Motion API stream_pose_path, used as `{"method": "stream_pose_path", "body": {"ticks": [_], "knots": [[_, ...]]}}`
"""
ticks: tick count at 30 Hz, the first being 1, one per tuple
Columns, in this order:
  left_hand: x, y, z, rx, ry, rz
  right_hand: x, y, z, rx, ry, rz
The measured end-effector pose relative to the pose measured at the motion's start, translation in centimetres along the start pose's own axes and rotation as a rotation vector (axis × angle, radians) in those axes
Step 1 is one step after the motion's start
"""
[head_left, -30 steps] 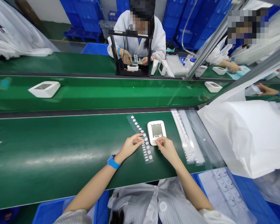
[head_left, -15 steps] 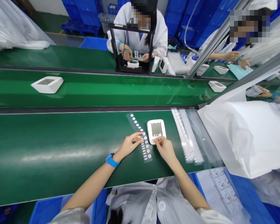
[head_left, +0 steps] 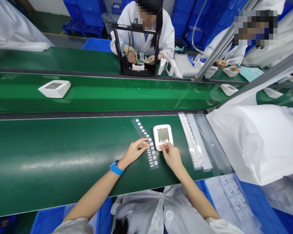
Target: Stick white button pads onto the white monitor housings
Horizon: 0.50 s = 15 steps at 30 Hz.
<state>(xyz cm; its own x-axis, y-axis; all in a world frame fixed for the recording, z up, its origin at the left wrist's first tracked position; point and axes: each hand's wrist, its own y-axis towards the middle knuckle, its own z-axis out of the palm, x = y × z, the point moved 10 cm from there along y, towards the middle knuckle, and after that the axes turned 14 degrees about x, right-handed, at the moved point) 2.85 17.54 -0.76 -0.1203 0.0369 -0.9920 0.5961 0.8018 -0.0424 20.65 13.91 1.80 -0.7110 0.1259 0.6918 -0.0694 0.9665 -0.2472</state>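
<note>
A small white device with a grey screen lies face up on the green bench in front of me. My right hand pinches at its near edge with fingers together; what they hold is too small to make out. My left hand, with a blue wristband, rests its fingertips on a clear strip of small white round stickers just left of the device, fingers fairly flat.
A second strip of white pads on clear film lies to the right. A white bag fills the right side. White devices ride the green conveyor beyond. Other people in white coats work across it at a black stand.
My hands and the device stay almost where they were. The white device on the conveyor has drifted to the right. A person at the far right has pulled their hands in.
</note>
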Motion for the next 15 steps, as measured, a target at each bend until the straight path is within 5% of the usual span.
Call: {"method": "stream_pose_path", "body": {"ticks": [15], "knots": [[-0.12,-0.01,0.08,0.003,-0.002,-0.02,0.51,-0.15,0.24,-0.024,-0.101,-0.015]]}}
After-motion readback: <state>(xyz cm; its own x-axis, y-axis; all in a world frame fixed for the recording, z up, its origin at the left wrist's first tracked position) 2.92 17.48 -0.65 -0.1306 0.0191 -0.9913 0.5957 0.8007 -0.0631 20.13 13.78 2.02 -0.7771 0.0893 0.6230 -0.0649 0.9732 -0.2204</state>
